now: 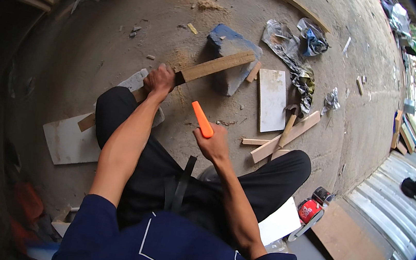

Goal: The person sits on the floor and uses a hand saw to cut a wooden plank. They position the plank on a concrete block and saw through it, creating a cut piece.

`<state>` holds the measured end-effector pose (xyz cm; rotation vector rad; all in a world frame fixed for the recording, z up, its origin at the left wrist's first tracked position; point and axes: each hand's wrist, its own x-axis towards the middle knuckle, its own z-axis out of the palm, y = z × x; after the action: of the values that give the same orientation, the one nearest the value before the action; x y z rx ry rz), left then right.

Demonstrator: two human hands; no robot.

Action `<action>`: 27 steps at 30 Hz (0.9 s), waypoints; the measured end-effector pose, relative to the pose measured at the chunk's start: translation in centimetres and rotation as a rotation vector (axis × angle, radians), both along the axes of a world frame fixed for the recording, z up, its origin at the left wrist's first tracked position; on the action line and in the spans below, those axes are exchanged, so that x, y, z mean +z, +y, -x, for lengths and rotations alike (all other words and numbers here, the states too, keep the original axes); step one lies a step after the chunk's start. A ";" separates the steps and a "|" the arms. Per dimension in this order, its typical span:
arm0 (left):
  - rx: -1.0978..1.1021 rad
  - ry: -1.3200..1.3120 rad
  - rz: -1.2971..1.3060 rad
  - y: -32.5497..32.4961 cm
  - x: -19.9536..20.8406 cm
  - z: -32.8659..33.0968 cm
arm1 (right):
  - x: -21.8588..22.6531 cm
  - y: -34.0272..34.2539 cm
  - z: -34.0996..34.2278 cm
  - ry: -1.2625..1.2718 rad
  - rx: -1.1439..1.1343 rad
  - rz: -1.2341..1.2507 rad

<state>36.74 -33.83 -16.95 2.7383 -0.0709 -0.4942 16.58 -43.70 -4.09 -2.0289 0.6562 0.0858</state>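
My left hand [159, 80] is closed round a long wooden strip [218, 68], pressing it down left of centre. The strip's far end rests on a blue-grey block [234, 47]; its near end [86, 122] shows beyond my left knee. A dark patch on the wood lies right beside my left fingers. My right hand [213, 143] grips a handsaw by its orange handle [202, 120]. The thin saw blade [189, 91] is seen nearly edge-on and meets the strip just right of my left hand.
To the right lie a white board [272, 100], a hammer [287, 129], loose wood strips [290, 135] and crumpled plastic [286, 41]. Another white board [69, 140] lies by my left knee. Sawdust [210, 6] dusts the floor. A red tape roll [309, 211] stands near my right leg.
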 end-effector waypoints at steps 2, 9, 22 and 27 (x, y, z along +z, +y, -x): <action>0.006 -0.001 0.002 0.3 0.5 0.0 | 1.0 0.2 1.7 0.025 -0.016 -0.044; 0.029 -0.008 0.072 0.4 0.1 0.1 | 3.1 -0.1 2.5 0.099 -0.039 -0.038; 0.082 0.008 0.110 0.1 -0.4 -0.1 | 1.2 0.6 0.5 0.111 -0.053 -0.040; 0.060 0.003 0.089 0.8 -0.3 -0.3 | 5.5 0.9 3.4 0.063 0.010 0.001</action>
<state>37.01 -32.99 -17.24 2.6446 -0.0098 -0.4672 13.15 -42.82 1.37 -2.0378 0.6859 0.1558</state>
